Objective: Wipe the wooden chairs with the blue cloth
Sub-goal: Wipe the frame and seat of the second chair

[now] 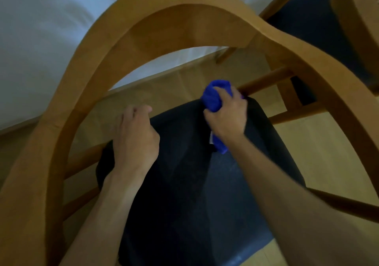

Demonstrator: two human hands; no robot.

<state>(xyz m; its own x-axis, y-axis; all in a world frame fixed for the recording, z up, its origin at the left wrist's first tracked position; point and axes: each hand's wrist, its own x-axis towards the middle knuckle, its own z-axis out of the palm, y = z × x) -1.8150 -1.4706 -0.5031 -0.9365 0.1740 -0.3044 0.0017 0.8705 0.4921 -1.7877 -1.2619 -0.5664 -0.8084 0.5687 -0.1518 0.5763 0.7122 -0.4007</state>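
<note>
It looks like a home dining area: two wooden chairs (155, 19) with dark padded seats (184, 183) stand close together on pale wood flooring (317, 153), beside a hanging white cloth (41, 40), perhaps a tablecloth.

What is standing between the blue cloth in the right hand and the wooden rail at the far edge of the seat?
Nothing visible. The right hand holds the blue cloth bunched at the dark seat's far edge, right beside the wooden rail; whether they touch is unclear.

Dim room: pale wooden floor (320, 155) meets white draped fabric (41, 40).
</note>
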